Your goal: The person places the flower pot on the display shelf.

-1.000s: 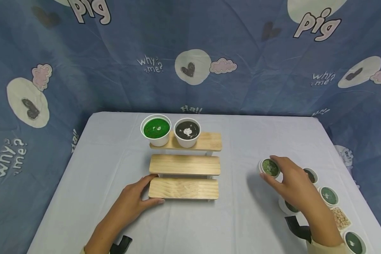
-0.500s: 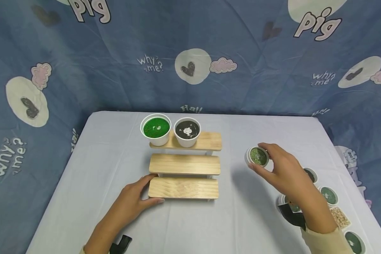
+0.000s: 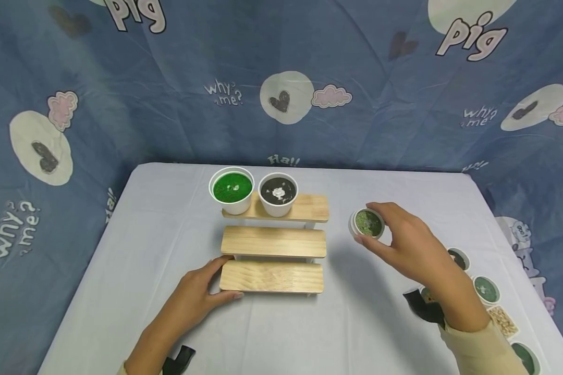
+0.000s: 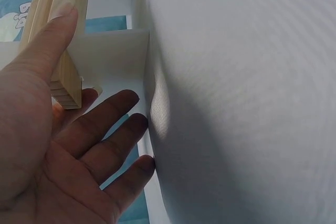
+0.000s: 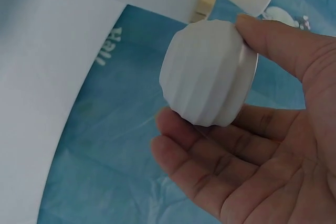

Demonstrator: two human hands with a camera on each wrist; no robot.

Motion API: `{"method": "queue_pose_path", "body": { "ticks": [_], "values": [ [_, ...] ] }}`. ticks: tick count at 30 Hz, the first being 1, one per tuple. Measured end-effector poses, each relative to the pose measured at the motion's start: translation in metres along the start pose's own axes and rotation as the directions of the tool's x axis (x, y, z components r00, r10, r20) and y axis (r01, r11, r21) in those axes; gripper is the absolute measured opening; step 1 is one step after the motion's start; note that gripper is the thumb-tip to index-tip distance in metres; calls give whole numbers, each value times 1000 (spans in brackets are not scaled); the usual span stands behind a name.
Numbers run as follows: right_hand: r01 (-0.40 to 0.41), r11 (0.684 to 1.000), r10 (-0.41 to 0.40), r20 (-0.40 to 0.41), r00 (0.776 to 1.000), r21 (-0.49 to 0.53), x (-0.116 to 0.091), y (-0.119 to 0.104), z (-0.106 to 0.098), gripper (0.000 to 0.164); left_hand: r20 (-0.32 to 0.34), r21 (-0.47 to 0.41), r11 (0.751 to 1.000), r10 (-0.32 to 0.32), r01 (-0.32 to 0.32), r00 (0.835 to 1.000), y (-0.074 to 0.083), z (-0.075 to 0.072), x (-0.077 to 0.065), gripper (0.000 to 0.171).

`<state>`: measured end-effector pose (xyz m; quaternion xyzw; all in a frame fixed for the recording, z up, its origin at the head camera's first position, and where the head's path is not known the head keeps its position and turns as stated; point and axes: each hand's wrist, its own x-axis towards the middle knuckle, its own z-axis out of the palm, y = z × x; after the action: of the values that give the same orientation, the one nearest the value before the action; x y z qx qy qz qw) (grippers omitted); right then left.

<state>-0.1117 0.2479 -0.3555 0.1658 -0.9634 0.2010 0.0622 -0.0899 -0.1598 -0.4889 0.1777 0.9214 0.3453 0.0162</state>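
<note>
Held item: a small white cup [image 5: 205, 74] with fluted walls and a speckled green filling [image 3: 368, 223], just short of three o'clock from the stepped wooden stand [image 3: 273, 242], raised off the counter [image 3: 281, 333].

Right hand [image 3: 410, 250]: pinching the cup, thumb near the rim on one side, fingertips against the opposite wall.

Left hand [image 3: 197, 297]: at the stand's eight o'clock, pinching the end of the lowest step [image 3: 272, 277] between thumb and forefinger; the other fingers are spread.

Also on record: a bright-green-filled cup [image 3: 236, 209] at the stand's eleven o'clock and a dark-filled cup [image 3: 278, 211] at twelve, side by side on the top step. A row of further containers [image 3: 502, 321] lies at four o'clock from the right hand; one is partly hidden by the wrist.

Handling assessment: the cup appears light and fairly stiff, the flutes likely offering purchase against slipping. Recommended hold: opposite sides just below the rim, lightly pressed, mouth kept level. Whether the filling is loose or set cannot be told; treat it as spillable. The stand looks rigid, but probably light enough to shift if knocked.
</note>
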Motion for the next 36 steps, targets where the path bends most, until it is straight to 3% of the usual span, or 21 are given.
{"method": "queue_pose_path", "body": {
  "ticks": [36],
  "values": [
    [100,986,-101,5,995,136,55,-31,10,62,7,-1,999,-32,32,999,-2,2,0,79]
  ]
}}
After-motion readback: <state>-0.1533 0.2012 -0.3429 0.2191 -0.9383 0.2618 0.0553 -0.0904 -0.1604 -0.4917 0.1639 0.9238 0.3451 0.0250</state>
